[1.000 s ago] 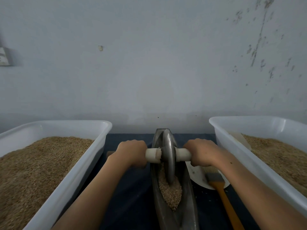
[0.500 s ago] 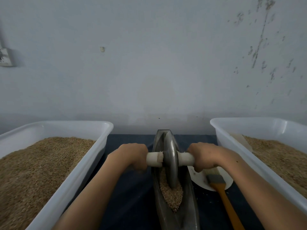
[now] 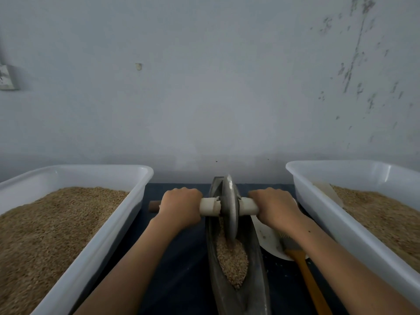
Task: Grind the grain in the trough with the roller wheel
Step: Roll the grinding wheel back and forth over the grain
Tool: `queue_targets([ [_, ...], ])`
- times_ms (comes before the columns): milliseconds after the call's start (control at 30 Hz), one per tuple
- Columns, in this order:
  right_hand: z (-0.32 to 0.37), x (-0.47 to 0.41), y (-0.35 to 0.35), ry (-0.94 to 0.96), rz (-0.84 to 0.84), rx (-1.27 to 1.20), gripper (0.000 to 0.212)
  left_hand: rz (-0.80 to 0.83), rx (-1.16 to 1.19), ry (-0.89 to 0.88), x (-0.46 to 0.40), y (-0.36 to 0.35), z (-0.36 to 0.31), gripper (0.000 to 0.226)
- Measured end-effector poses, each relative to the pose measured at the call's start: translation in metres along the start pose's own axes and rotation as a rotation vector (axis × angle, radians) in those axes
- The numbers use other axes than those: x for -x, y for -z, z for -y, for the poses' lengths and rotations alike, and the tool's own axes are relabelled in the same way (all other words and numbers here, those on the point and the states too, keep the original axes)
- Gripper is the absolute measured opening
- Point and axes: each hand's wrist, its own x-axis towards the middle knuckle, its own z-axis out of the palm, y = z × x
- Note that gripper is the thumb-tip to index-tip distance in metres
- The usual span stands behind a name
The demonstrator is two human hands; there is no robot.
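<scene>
A dark metal boat-shaped trough (image 3: 258, 264) lies lengthwise in front of me on a dark blue surface. Brown grain (image 3: 231, 262) fills its middle. A grey metal roller wheel (image 3: 230, 208) stands upright in the trough's far half, its lower edge in the grain. A pale axle handle (image 3: 210, 206) runs through the wheel's hub. My left hand (image 3: 180, 206) grips the left end of the axle and my right hand (image 3: 276, 209) grips the right end.
A white plastic tub (image 3: 118, 226) full of grain stands at the left, another white tub (image 3: 329, 217) with grain at the right. A white dish (image 3: 269, 241) and a brush with an orange handle (image 3: 306, 276) lie between trough and right tub. A grey wall rises close behind.
The wheel and both hands have rolled back toward the far end of the trough after coming nearer half a second ago. More grain shows in front of the wheel.
</scene>
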Motion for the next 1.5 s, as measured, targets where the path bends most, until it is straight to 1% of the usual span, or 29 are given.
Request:
queue_targets([
  [67, -0.001, 0.000, 0.004, 0.024, 0.076, 0.019, 0.021, 0.067, 0.017, -0.008, 0.001, 0.002, 0.002, 0.033],
  [133, -0.002, 0.001, 0.010, 0.046, 0.194, 0.031, 0.027, 0.166, 0.039, -0.001, 0.001, 0.004, 0.002, 0.039],
  [233, -0.003, 0.003, 0.017, 0.048, 0.355, -0.022, 0.035, 0.299, 0.087, -0.001, 0.003, 0.009, 0.002, 0.045],
  [333, -0.003, 0.002, 0.019, 0.050, 0.434, -0.053, 0.038, 0.368, 0.132, -0.010, 0.003, 0.010, 0.003, 0.047],
  [433, -0.003, 0.001, 0.016, 0.046, 0.373, -0.030, 0.035, 0.314, 0.107, -0.005, 0.003, 0.009, 0.003, 0.045],
  [500, -0.003, 0.000, 0.012, 0.043, 0.278, -0.011, 0.031, 0.215, 0.066, -0.004, 0.003, 0.007, 0.002, 0.040],
  [600, -0.001, -0.002, 0.004, 0.003, 0.081, -0.010, 0.018, 0.042, 0.018, 0.010, 0.001, 0.002, -0.001, 0.031],
  [667, 0.002, -0.001, 0.003, -0.014, 0.017, -0.015, 0.016, -0.003, 0.021, 0.014, 0.001, 0.001, -0.001, 0.029],
  [767, 0.003, 0.000, 0.006, 0.008, 0.049, 0.023, 0.021, 0.052, 0.044, 0.001, 0.001, 0.001, 0.001, 0.030],
  [867, 0.001, 0.002, 0.014, 0.034, 0.217, 0.029, 0.030, 0.159, 0.054, -0.010, 0.001, 0.005, 0.002, 0.037],
  [967, -0.001, 0.004, 0.022, 0.034, 0.395, -0.025, 0.035, 0.317, 0.097, -0.019, 0.001, 0.009, 0.003, 0.046],
  [1033, -0.002, 0.005, 0.024, 0.034, 0.464, -0.056, 0.036, 0.392, 0.139, -0.023, 0.002, 0.009, 0.004, 0.048],
  [1067, -0.002, 0.005, 0.023, 0.037, 0.472, -0.056, 0.037, 0.398, 0.146, -0.022, 0.002, 0.009, 0.004, 0.047],
  [1133, -0.001, 0.004, 0.021, 0.037, 0.426, -0.034, 0.036, 0.351, 0.120, -0.010, 0.003, 0.009, 0.003, 0.045],
  [1200, -0.002, 0.002, 0.017, 0.030, 0.338, -0.024, 0.034, 0.247, 0.065, 0.004, 0.003, 0.008, 0.000, 0.041],
  [1300, -0.001, 0.000, 0.008, 0.019, 0.142, -0.011, 0.022, 0.053, -0.010, 0.022, 0.002, 0.004, -0.004, 0.031],
  [1367, 0.000, 0.000, 0.003, 0.010, 0.018, -0.013, 0.015, -0.015, -0.012, 0.032, 0.002, 0.002, -0.006, 0.028],
  [1433, 0.000, 0.000, 0.002, 0.018, 0.002, -0.020, 0.016, -0.019, -0.005, 0.031, 0.001, 0.001, -0.005, 0.028],
  [1500, -0.001, 0.001, 0.006, 0.037, 0.087, -0.003, 0.023, 0.048, 0.007, 0.026, 0.001, 0.003, -0.003, 0.032],
])
